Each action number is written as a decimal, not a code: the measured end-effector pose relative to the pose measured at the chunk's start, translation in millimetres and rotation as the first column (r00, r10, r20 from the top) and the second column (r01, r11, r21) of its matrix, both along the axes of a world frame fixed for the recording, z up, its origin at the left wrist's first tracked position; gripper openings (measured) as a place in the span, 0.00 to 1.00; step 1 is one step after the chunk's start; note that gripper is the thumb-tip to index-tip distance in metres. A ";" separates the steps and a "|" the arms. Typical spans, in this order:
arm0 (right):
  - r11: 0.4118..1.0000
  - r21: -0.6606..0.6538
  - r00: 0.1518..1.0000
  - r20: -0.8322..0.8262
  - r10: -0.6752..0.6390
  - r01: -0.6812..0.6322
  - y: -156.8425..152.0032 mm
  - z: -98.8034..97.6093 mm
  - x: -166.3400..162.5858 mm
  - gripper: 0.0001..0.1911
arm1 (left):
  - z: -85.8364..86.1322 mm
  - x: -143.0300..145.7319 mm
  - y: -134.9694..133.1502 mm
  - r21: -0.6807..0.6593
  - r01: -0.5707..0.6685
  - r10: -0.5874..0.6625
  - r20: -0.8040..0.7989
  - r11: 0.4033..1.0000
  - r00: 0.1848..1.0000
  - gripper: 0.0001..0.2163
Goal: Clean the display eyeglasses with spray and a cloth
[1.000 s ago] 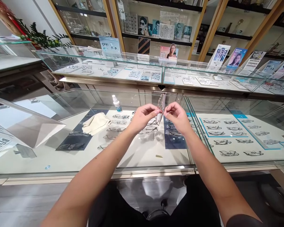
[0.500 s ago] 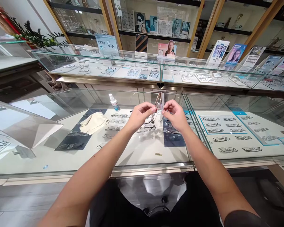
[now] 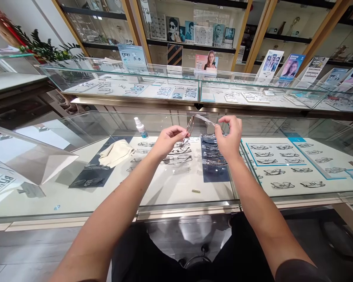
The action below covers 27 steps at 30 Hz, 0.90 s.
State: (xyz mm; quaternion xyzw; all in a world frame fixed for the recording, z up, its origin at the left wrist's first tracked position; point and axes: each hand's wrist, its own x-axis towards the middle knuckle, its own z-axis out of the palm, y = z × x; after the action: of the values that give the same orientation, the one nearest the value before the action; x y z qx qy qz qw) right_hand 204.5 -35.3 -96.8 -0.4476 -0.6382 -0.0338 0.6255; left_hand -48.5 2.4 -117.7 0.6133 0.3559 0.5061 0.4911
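My left hand (image 3: 173,141) is closed on a pair of eyeglasses (image 3: 190,124), pinched between thumb and fingers and held on edge above the glass counter. My right hand (image 3: 230,137) pinches the end of a thin, whitish translucent strip (image 3: 205,118), which reaches left toward the eyeglasses. Whether the strip's far end touches them I cannot tell. Beneath my hands, rows of eyeglasses (image 3: 178,159) show through the counter glass, several of them on a dark blue mat (image 3: 207,176).
A white spray bottle (image 3: 140,128) and a crumpled cream cloth (image 3: 116,154) are on the counter to the left. A small gold-coloured bar (image 3: 195,191) shows near the front edge. Behind stands another glass display case (image 3: 123,74) with upright advertising cards (image 3: 132,55).
My right hand has moved right and slightly up, away from my left hand. The strip has swung from upright to nearly level. My left hand has shifted slightly left with the eyeglasses.
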 end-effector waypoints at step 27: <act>0.551 -0.305 0.612 -0.573 0.545 -0.777 3.0 -18.5 -32.7 0.30 | 6.2 16.8 -19.4 0.036 0.080 -0.082 0.049 0.996 0.995 0.18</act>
State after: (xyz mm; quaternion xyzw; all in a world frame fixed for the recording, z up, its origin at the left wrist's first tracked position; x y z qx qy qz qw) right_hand 171.8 -32.3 -115.3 -0.3147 -0.5955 0.4824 0.5600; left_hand -31.6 -17.0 -111.5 0.6225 0.3098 0.5069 0.5094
